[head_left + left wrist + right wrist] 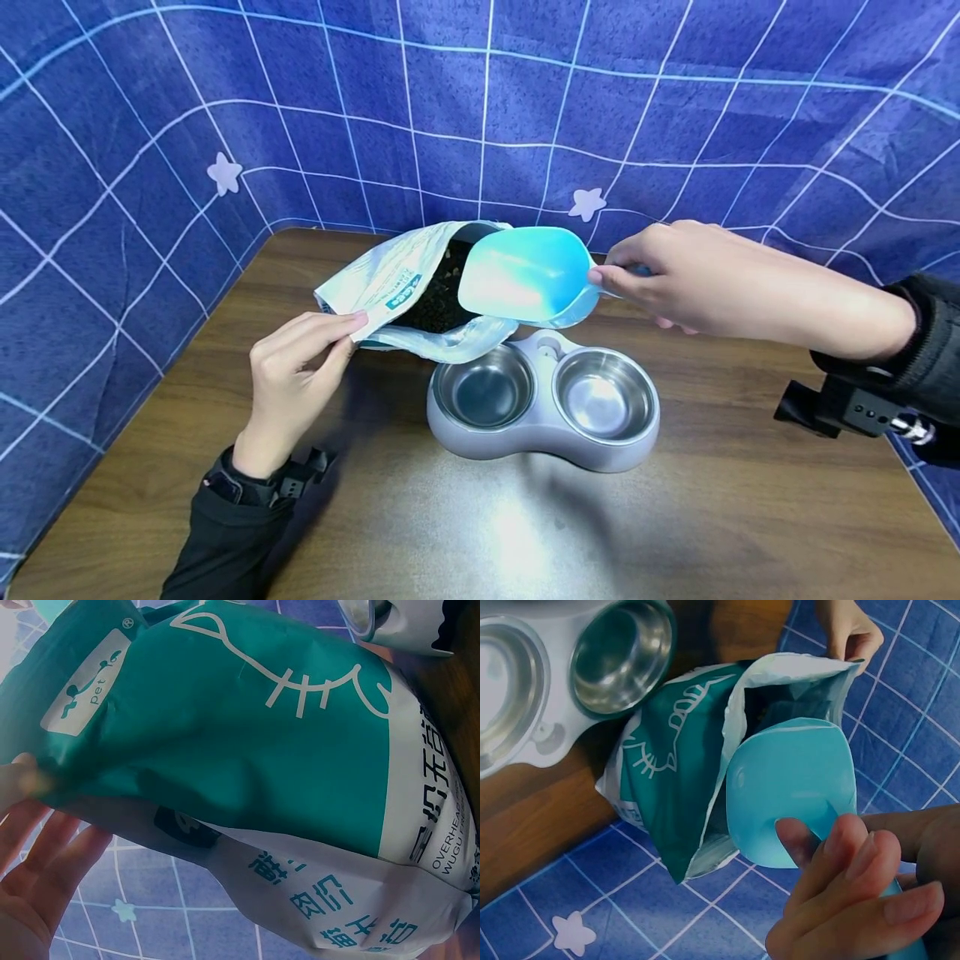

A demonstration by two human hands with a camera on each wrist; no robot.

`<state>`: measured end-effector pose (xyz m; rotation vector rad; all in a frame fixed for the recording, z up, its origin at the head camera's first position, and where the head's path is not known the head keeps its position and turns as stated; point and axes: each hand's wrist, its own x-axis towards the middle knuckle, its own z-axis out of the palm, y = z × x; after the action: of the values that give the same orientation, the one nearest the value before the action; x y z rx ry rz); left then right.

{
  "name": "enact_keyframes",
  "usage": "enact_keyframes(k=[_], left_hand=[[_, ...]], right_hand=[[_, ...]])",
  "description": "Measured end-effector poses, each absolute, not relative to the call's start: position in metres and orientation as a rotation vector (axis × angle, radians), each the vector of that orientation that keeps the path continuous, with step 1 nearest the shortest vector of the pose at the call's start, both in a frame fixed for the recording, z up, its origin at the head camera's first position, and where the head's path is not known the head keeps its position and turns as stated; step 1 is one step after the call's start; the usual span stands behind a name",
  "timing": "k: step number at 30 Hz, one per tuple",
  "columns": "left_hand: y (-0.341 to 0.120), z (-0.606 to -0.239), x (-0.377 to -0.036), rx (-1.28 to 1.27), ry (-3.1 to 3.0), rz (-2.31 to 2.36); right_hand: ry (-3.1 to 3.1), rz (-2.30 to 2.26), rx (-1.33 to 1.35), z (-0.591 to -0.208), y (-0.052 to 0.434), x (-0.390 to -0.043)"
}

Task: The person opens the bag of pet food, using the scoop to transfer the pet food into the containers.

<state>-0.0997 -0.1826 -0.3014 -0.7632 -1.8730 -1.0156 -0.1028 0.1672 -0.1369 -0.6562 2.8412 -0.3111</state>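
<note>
Right hand (675, 279) curled round the handle of a blue scoop (525, 273) at the bag's mouth, left hand (296, 371) pinching the rim of the open pet food bag (390, 283), bag lying on the tabletop (712, 517), just behind a grey double bowl feeder (543, 400).

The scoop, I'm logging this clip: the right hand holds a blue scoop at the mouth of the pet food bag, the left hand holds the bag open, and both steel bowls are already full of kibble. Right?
Not quite: both steel bowls are empty, as the head view shows. The rest stands: the right hand holds the blue scoop at the mouth of the pet food bag, and the left hand holds it open.
</note>
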Motion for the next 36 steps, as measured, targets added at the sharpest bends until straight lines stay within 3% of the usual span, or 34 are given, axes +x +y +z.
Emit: enact_keyframes(k=[36], left_hand=[[-0.184,-0.301,-0.101,-0.764,-1.858,-1.024]], right_hand=[[3.009,0.004,-0.886,-0.133,0.105,-0.120]])
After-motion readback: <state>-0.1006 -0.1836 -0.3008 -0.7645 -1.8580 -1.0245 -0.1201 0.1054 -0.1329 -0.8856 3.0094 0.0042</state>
